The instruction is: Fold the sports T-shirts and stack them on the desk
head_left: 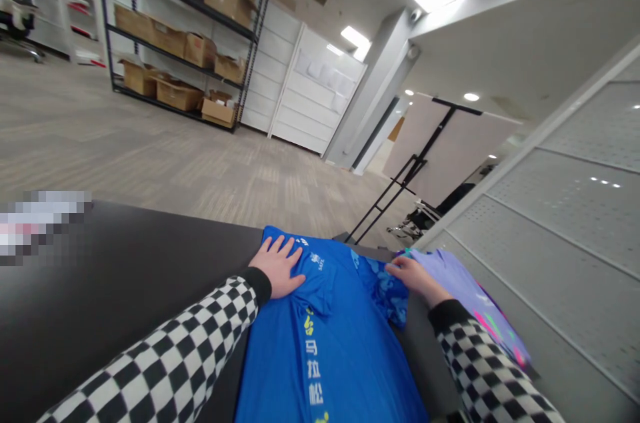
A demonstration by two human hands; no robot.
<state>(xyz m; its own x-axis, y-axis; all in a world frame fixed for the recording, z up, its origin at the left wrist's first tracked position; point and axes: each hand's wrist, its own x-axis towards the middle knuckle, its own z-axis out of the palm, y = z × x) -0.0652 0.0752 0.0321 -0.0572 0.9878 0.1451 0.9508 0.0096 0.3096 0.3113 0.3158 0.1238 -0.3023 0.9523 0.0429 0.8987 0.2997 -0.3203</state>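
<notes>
A blue T-shirt (350,343) with white and yellow printed characters lies on the black table (150,289). Its left part is folded inward, so a sleeve rests on top of the body. My left hand (279,266) lies flat on this folded part near the shirt's far end, fingers spread. At the other side, my right hand (413,274) pinches the edge of the patterned right sleeve (387,286) between thumb and fingers. The shirt's near end runs out of the bottom of the view.
A lavender garment (460,283) with bright prints lies right of my right hand, beside a grey perforated partition (560,229). A blurred-out item (40,223) is on the table's left. Beyond stand a board on an easel (440,143) and a shelf of cardboard boxes (177,93).
</notes>
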